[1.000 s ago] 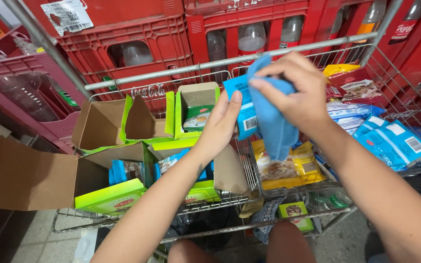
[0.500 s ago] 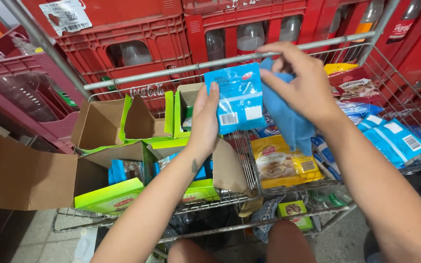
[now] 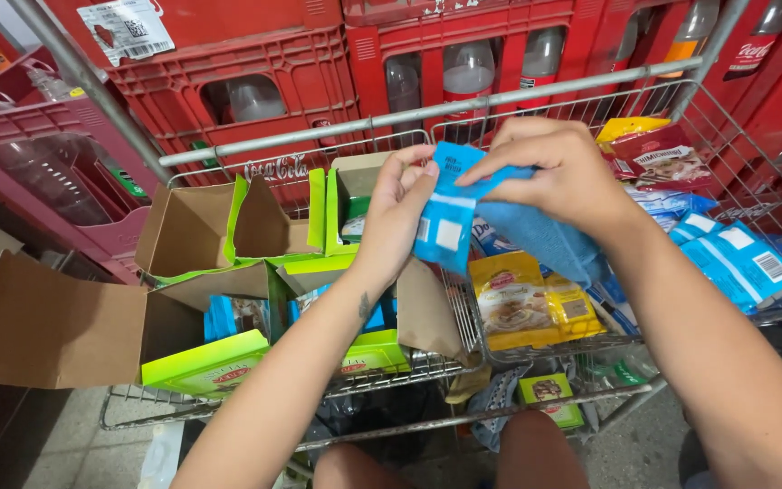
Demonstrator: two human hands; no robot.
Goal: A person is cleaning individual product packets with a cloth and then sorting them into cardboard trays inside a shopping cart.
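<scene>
Above the wire cart (image 3: 581,109), the left hand (image 3: 400,213) grips a blue packet (image 3: 445,217) while the right hand (image 3: 558,172) presses a blue cloth (image 3: 540,237) against it. Wiping appears underway. More blue packets (image 3: 735,258) lie in the cart's right side.

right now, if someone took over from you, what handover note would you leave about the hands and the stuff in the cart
Left hand: grips the blue packet by its left edge, held up over the wire cart.
Right hand: pinches the packet's top and holds a blue cloth against it.
In the cart: open green-and-brown cardboard boxes on the left with more blue packets inside; yellow packets and blue packets on the right.
Done: one packet is out and in hand.
Left: the packet is not yet set down anywhere.
</scene>
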